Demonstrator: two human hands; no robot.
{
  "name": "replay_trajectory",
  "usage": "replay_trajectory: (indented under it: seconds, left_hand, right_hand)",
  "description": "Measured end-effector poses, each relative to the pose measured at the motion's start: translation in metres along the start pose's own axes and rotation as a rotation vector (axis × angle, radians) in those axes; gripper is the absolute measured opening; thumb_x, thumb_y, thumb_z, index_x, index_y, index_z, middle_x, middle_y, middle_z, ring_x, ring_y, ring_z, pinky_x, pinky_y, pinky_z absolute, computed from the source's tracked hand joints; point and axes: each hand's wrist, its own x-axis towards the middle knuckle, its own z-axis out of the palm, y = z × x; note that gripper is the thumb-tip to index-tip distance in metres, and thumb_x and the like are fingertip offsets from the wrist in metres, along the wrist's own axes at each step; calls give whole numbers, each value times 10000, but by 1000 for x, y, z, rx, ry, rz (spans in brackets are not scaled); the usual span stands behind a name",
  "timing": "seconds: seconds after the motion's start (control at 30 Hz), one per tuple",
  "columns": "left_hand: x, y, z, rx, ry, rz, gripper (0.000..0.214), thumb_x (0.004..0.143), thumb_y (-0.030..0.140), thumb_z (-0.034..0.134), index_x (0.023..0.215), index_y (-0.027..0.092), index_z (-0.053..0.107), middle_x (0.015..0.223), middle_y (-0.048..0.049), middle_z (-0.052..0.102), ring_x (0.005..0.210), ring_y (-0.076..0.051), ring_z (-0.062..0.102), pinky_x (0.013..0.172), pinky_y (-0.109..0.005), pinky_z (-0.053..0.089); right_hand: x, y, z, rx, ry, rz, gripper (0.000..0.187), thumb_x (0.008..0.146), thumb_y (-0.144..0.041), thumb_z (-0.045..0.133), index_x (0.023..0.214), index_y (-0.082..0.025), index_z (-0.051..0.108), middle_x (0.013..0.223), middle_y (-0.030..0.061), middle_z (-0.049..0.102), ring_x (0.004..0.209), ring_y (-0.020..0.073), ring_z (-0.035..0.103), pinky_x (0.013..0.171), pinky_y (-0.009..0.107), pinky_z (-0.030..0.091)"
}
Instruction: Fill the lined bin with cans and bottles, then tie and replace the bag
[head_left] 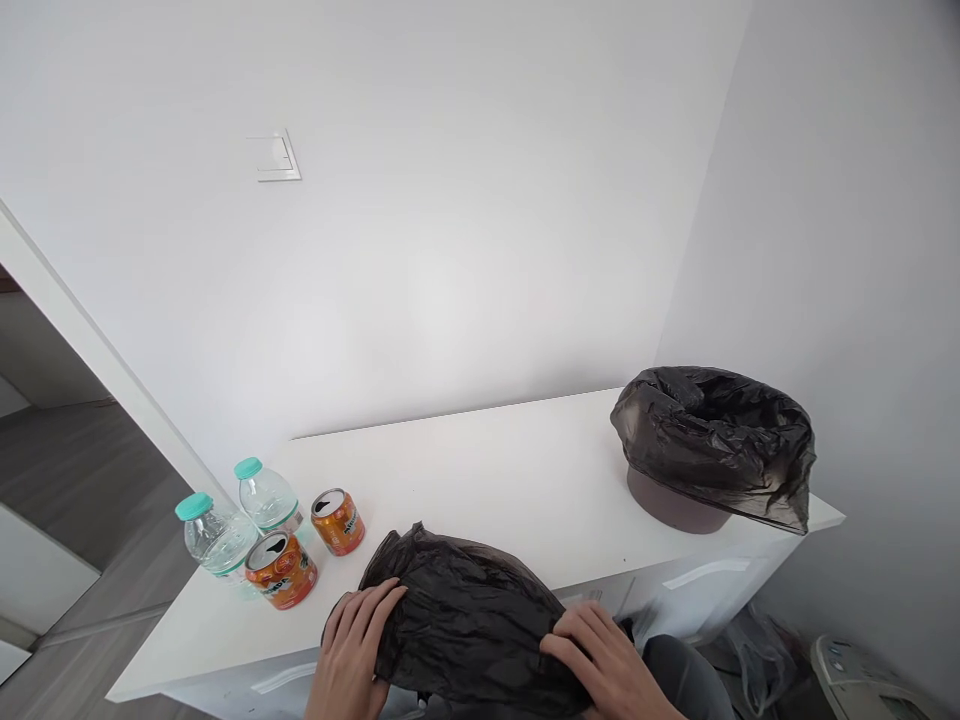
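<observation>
Holding a limp black plastic bag (480, 620) by both sides

The bag spans the gap between the left fingers (366, 610) and the right fingers (577, 628), in front of the worktop's (480, 470) near edge. Both sets are curled in close on the film, each with a bunched side of the bag in its grip; the undersides of the grips are out of sight.

It should handle as something nearly weightless: thin, soft, with no stiffness of its own, rather slippery and apt to cling to itself or tear under a sharp pull. The gathered sides under the fingers look like sound holds; a rim with layers pinched apart would suit better than a flat fold.

Creases hide which edge is the mouth, and the picture's bottom cuts off the nearest part. Whether the bag touches the worktop is unclear. Beyond the right fingers, a black liner (712, 440) covers most of a brown bin (671, 500), so the bin's interior cannot be made out. Low past those fingers, a clear plastic bundle (757, 655) is too indistinct to identify.
</observation>
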Motion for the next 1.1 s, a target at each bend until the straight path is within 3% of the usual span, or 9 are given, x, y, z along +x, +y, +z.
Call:
replay_trajectory:
  seconds: [0.1,0.27,0.4,0.6,0.7,0.77,0.9,1.0,1.1]
  left_hand:
    - [-10,-6,7,48,-45,37,947,667,-36,475,1531,354,476,1478,9,633,1312,-268,603,1180,-464,394]
    - [-11,-18,17,60,-87,78,1056,628,-79,434,1587,363,409,1550,43,571,1403,-248,546,1205,-446,387]
    - [-2,-23,23,18,-150,142,1027,693,-21,480,1633,360,322,1626,20,476,1455,-279,496,1202,-466,404]
    - [41,-16,19,-91,-267,229,810,890,376,651,1632,333,331,1652,-56,435,1505,-333,426,1253,-558,301]
    - [60,-15,15,-141,-325,227,916,855,598,703,1637,319,317,1649,-97,435,1532,-375,376,1248,-605,280]
    - [61,-10,10,-156,-351,216,1042,779,636,772,1646,323,285,1666,-107,403,1563,-401,299,1245,-643,263]
    - [39,9,3,-179,-380,218,1011,798,366,811,1645,356,259,1691,-70,361,1589,-367,243,1261,-648,252]
    - [16,23,3,-191,-431,240,997,775,59,633,1650,332,239,1699,-46,343,1591,-324,252,1271,-624,272]
    - [4,32,4,-198,-443,238,1115,632,-87,462,1644,331,251,1713,-13,304,1593,-281,254,1273,-595,308]
  right_hand:
    - [1,-3,4,-2,-13,-55,470,732,-76,558,1178,-219,590,981,68,600,859,268,582,740,404,496]
    - [18,12,-12,10,-94,-121,799,670,-39,567,1443,-228,506,1302,141,607,1222,324,554,996,495,519]
    - [19,32,-24,-21,-129,-77,854,608,33,503,1411,-254,557,1419,124,590,1335,303,517,1049,493,514]
    - [16,39,-35,-2,-96,-93,733,651,66,442,1289,-245,625,1244,84,707,1169,274,635,954,467,552]
    - [23,25,-41,9,-72,-117,630,769,45,448,1306,-241,614,1169,83,730,1088,264,660,925,452,546]
    - [26,13,-43,23,-65,-129,588,814,27,453,1324,-225,600,1138,83,740,1040,254,665,892,424,541]
    - [29,-15,-43,69,-79,-162,443,934,-82,435,1330,-211,587,1067,88,755,920,242,671,820,389,524]
    - [32,-37,-46,140,-123,-195,347,1065,-325,425,1368,-242,572,1020,89,761,866,241,678,787,368,526]
    - [40,-58,-55,290,-149,-200,420,1084,-488,411,1434,-289,531,1016,83,764,877,237,683,811,364,537]
